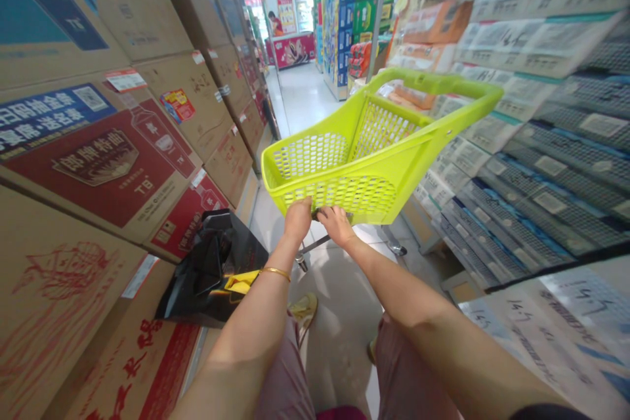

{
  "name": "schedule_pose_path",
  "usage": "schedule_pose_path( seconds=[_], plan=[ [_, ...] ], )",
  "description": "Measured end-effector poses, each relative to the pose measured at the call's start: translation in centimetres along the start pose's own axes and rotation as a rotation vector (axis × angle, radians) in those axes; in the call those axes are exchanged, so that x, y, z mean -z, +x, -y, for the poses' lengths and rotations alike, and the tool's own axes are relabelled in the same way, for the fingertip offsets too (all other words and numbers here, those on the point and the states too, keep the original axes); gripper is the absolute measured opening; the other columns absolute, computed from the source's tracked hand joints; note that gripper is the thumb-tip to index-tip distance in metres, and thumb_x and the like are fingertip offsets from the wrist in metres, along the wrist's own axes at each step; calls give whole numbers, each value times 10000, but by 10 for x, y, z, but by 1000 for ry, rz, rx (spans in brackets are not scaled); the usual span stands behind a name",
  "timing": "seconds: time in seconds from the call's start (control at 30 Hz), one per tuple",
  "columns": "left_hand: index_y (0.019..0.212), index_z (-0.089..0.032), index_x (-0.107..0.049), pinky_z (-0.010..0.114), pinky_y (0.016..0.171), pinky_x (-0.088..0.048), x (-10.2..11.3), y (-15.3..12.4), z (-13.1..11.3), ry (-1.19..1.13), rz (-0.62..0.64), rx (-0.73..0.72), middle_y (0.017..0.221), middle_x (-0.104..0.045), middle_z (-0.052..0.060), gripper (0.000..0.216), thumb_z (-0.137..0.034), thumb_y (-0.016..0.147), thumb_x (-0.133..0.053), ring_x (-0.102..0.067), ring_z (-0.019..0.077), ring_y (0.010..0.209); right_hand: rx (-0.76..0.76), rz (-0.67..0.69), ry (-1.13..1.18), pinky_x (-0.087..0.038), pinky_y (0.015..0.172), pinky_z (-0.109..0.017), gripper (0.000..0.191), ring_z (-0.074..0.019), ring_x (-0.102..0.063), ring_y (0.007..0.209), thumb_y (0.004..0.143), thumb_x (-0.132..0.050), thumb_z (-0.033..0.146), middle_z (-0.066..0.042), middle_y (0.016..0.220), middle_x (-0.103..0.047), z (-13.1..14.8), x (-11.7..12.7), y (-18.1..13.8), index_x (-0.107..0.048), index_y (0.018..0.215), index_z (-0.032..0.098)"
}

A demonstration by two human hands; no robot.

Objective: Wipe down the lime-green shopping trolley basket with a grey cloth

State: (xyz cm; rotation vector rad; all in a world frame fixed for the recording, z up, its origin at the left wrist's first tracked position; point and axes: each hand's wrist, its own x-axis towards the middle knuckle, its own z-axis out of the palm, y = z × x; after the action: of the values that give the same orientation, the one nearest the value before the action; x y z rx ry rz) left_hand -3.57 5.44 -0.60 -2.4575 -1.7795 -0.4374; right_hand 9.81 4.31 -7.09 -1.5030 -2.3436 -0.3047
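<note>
A lime-green plastic shopping cart (pixel 344 193) stands turned sideways in front of me, its side toward me and its handle at the right. My left hand (pixel 298 218) is closed at the lower edge of the basket's near side. Right beside it, my right hand (pixel 335 223) has its fingers curled over the same lower edge. A small dark part shows between the two hands; I cannot make out what it is. Below my left forearm, a black bag (pixel 216 275) with a yellow piece in it rests against the boxes.
Stacked cardboard cartons (pixel 98 164) wall the left side. Packaged goods (pixel 531 177) are piled high on the right. Farther along the tiled aisle (pixel 305 92) stand a shelf of blue and green packs (pixel 347 13), a pink chest (pixel 295 49) and a person (pixel 275 23).
</note>
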Motion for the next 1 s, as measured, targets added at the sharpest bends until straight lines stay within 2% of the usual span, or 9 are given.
schedule_pose_path(
  seconds=[0.1,0.3,0.4,0.5,0.63,0.8,0.9,1.0],
  plan=[
    [952,-135,-563,259,755,-426,0,0,0,6,1,-17,869,-651,88,206,-106,857,-382,-594,185,857,3,-58,-1,-279,744,-323,229,-207,-385,886,892,-398,204,-63,1077,-550,-1,10,8,-589,1010,252],
    [937,-130,-572,260,748,-432,2,-1,2,-10,9,-20,867,-651,91,231,-92,862,-358,-596,176,838,-97,-375,37,-280,797,-331,265,-202,-384,917,895,-384,202,-77,1054,-532,-4,44,36,-592,1055,236],
    [900,-130,-576,261,737,-434,2,-2,2,-7,20,-22,861,-649,95,229,-121,880,-349,-597,178,835,-114,-454,40,-278,811,-330,279,-197,-383,923,898,-375,197,-71,1042,-527,-4,48,41,-596,1059,249],
    [928,-130,-577,258,736,-434,3,-2,3,-6,28,-16,884,-651,94,236,-108,874,-349,-599,174,836,-97,-405,24,-274,798,-329,255,-200,-377,926,893,-396,210,-59,1037,-538,-2,36,38,-609,1024,263],
    [921,-129,-576,262,743,-432,3,-2,4,3,26,-4,866,-652,95,226,-87,855,-363,-599,182,843,-83,-228,10,-277,771,-327,257,-206,-373,927,893,-399,220,-56,1069,-542,3,12,24,-599,1046,270],
    [947,-137,-561,258,731,-429,-1,-3,9,15,-21,-26,844,-653,86,218,-85,851,-372,-602,186,842,24,-29,-31,-281,728,-326,227,-209,-388,881,893,-402,229,-56,1069,-555,6,-8,2,-611,980,252],
    [915,-143,-564,259,716,-429,-1,-3,10,15,-28,-27,831,-654,84,207,-113,865,-365,-604,187,820,49,-24,-45,-284,726,-327,215,-209,-394,875,889,-411,225,-58,1060,-560,7,-5,1,-607,975,244],
    [895,-149,-569,257,719,-429,2,-3,10,-3,-12,-24,827,-654,79,201,-125,868,-371,-603,183,816,26,-102,-41,-285,741,-329,221,-204,-394,877,888,-410,216,-64,1057,-557,6,10,13,-604,990,243]
  ],
)
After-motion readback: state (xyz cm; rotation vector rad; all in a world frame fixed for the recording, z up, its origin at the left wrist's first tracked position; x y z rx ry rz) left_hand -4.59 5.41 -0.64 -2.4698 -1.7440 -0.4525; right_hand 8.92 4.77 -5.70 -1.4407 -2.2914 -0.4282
